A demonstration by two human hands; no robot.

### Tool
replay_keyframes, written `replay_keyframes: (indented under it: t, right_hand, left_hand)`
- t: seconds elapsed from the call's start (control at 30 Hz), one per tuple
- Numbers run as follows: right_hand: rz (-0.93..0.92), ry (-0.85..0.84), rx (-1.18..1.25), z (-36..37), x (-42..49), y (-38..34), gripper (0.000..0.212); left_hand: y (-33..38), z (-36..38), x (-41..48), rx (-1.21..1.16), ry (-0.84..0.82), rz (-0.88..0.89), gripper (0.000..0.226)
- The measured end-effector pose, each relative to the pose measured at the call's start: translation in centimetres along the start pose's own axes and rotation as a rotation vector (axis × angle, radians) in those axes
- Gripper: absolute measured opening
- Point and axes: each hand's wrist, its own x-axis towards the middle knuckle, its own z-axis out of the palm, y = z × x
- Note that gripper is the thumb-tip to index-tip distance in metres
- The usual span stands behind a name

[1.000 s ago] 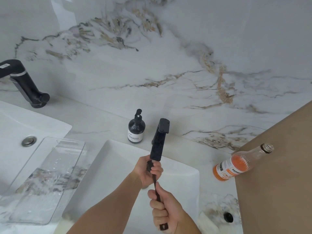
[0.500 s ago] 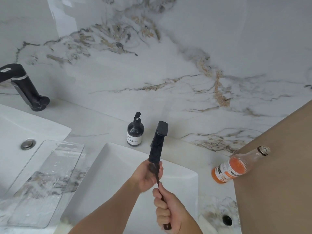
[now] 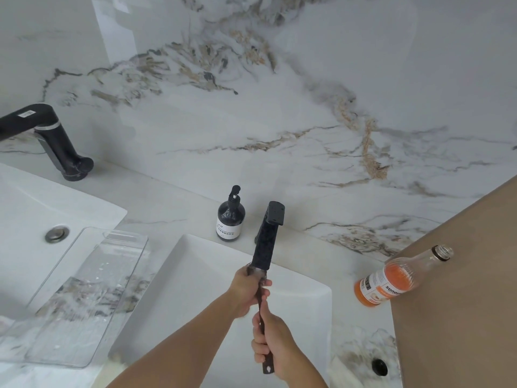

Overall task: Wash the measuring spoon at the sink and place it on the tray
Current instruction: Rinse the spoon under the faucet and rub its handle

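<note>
A dark measuring spoon (image 3: 262, 305) with a long thin handle is held over the white sink (image 3: 190, 275), right under the spout of the black faucet (image 3: 267, 236). My right hand (image 3: 275, 347) grips the handle near its lower end. My left hand (image 3: 247, 292) wraps around the bowl end of the spoon, which is hidden by my fingers. A clear plastic tray (image 3: 84, 298), wet with droplets, lies on the counter left of the sink.
A dark soap pump bottle (image 3: 230, 219) stands behind the sink. A glass bottle of orange drink (image 3: 391, 278) stands at the right, beside a tan surface (image 3: 461, 303). A second sink (image 3: 33, 208) with a black faucet (image 3: 53, 141) is at the left.
Both hands stay on the spoon under the faucet; my left hand has shifted slightly around the bowl end. The view has tilted a little.
</note>
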Motion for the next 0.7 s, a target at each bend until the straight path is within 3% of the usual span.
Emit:
replay_keyframes:
  t: [0.07,0.17,0.23,0.27,0.37,0.43,0.47,0.6,0.7]
  right_hand:
    - [0.013,-0.077,0.026,-0.2,0.1,-0.1,0.065]
    - [0.107,-0.248,0.265,-0.2,-0.1,-0.4,0.059]
    - [0.08,-0.19,0.241,0.4,-0.2,-0.5,0.057]
    - [0.009,-0.088,0.078,0.5,-0.2,-0.5,0.056]
    - [-0.282,0.332,-0.751,0.1,-0.1,-0.3,0.054]
    - [-0.319,0.418,-0.869,-0.1,0.3,-0.4,0.057]
    - [-0.274,0.371,-0.793,-0.2,0.4,-0.6,0.057]
    - [0.078,-0.066,0.073,-0.5,0.0,-1.5,0.054]
    - [0.156,-0.275,0.423,-1.1,-0.1,-1.9,0.055]
  left_hand:
    - [-0.1,-0.1,0.1,-0.09,-0.019,-0.065,0.014]
    - [-0.1,-0.7,0.3,-0.293,-0.095,-0.202,0.019]
    - [0.1,-1.1,0.3,-0.376,-0.152,-0.235,0.018]
    - [0.1,-1.3,0.4,-0.391,-0.168,-0.238,0.016]
    - [0.2,-0.8,0.5,-0.362,-0.155,-0.227,0.011]
    - [-0.1,0.1,0.7,-0.345,-0.097,-0.205,0.007]
    - [-0.3,0.5,0.8,-0.334,-0.061,-0.191,0.006]
    - [-0.5,0.3,1.2,-0.391,-0.054,-0.209,0.012]
    - [0.2,-0.1,1.1,-0.385,-0.106,-0.261,0.01]
